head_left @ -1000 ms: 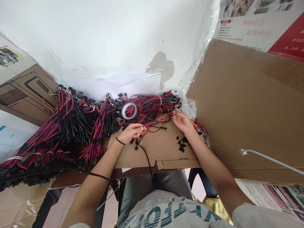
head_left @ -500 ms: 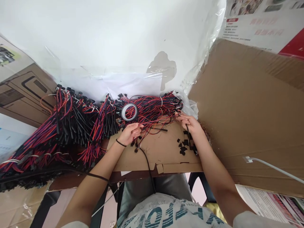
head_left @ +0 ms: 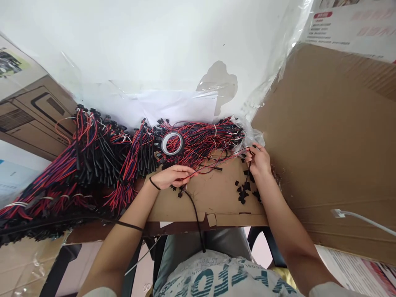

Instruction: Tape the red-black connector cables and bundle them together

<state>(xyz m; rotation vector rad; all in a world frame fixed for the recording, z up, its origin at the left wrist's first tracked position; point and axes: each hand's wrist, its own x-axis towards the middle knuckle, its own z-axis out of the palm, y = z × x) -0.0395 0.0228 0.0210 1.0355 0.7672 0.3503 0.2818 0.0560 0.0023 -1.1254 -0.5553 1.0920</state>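
A few thin red and dark wires (head_left: 213, 164) stretch between my two hands above the cardboard sheet. My left hand (head_left: 175, 176) pinches them near their left part, just in front of a roll of black tape (head_left: 172, 144). At the right, my right hand (head_left: 258, 160) grips the other end, where a small black piece shows at the fingertips and a dark strand hangs below. Behind both hands lies a tied bundle of red and black wires (head_left: 198, 138) with black connectors.
Thick wire bundles with black sleeves (head_left: 102, 152) fill the left side. Small black scraps (head_left: 243, 192) lie on the cardboard sheet (head_left: 213, 202). A black cable (head_left: 195, 210) runs over the front edge. A cardboard wall (head_left: 324, 144) stands at the right, beside a clear plastic bag (head_left: 247, 134).
My right hand has turned and shifted slightly right. My left hand has opened from a fist into a flatter pinch, and the wires between the hands are drawn straighter.
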